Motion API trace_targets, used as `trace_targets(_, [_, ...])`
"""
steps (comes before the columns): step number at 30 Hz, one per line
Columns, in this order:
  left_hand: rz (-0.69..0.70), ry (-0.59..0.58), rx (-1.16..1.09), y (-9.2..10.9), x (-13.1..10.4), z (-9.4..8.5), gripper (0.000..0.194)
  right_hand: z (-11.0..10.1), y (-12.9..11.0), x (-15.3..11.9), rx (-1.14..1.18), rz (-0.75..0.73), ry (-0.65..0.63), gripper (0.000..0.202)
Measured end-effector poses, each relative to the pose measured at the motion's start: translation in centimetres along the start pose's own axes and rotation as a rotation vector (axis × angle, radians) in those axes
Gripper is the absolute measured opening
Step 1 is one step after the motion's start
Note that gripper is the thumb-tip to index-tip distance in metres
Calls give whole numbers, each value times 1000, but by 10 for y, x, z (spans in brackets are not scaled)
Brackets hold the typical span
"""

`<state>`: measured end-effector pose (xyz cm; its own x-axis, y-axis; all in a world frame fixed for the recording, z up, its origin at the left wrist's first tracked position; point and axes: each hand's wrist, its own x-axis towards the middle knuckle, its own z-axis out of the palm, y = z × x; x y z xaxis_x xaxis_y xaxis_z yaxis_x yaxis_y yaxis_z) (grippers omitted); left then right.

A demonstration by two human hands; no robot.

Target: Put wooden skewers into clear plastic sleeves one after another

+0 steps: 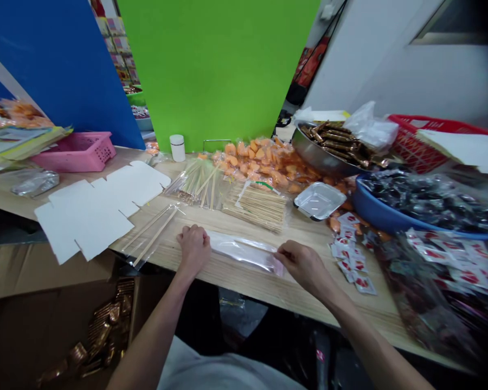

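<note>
A long clear plastic bag lies flat near the front edge of the table. My left hand is closed, its fingers curled down on the left end of the bag. At the bag's right end, my right hand is closed in a pinch. A thin wooden stick runs along the bag's upper side into those fingers. How far the stick lies inside the bag I cannot tell. Left of my left hand, a clear sleeve with wooden sticks reaches the table edge.
Behind lie a pack of wooden sticks, loose sticks and wrapped orange pieces. To the right stand a foil tray, small sachets, a blue basin and a steel bowl. White card lies left.
</note>
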<state>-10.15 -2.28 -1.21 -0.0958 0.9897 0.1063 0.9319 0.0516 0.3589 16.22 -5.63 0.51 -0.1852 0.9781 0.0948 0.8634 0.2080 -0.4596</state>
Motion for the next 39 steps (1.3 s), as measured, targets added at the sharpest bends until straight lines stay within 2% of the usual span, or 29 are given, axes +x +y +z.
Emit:
trace_targets(3, [5, 6, -6, -3, 1, -1, 14, -14, 20, -13, 38, 64, 44, 24])
trace_targets(6, [42, 73, -21, 7, -4, -13, 16, -26, 28, -25, 101, 95, 46, 25])
trace_targets(8, [145, 180, -45, 23, -12, -27, 18, -31, 20, -32, 131, 38, 6, 24])
trace_targets(9, [233, 216, -60, 34, -17, -35, 24, -32, 12, -34, 138, -10, -22, 24])
trace_targets(10, [355, 205, -76, 44, -23, -42, 27, -33, 3, -36, 140, -62, -51, 24])
trace_targets(11, [495, 133, -94, 55, -29, -47, 26, -33, -8, -38, 141, -113, -76, 24])
trace_targets(13, [743, -131, -151, 71, -41, -51, 17, -32, -26, -40, 146, -205, -112, 23])
trace_targets(15, [826, -370, -241, 79, -50, -47, 19, -33, -36, -41, 141, -266, -131, 22])
trace_targets(17, [764, -481, -334, 79, -57, -38, 23, -37, -35, -42, 136, -255, -109, 20])
trace_targets(21, [607, -531, -404, 71, -61, -26, 26, -48, -15, -41, 227, -33, 151, 24])
trace_targets(23, [575, -542, -439, 71, -62, -25, 28, -47, -13, -41, 319, 58, 222, 29])
trace_targets(25, [559, -554, -499, 76, -63, -26, 29, -41, -21, -43, 409, 64, 179, 33])
trace_targets(29, [548, -591, -674, 85, -66, -25, 26, -24, -44, -45, 503, -75, 7, 35])
trace_targets(31, [511, -597, -713, 84, -66, -24, 26, -21, -44, -45, 532, -25, 49, 34])
trace_targets(33, [450, -587, -724, 81, -66, -24, 28, -22, -36, -45, 584, 88, 133, 33])
trace_targets(35, [399, -574, -755, 77, -67, -23, 30, -22, -27, -45, 664, 154, 149, 34])
trace_targets(39, [330, -600, -860, 75, -68, -20, 25, -23, -25, -49, 742, 167, 194, 21])
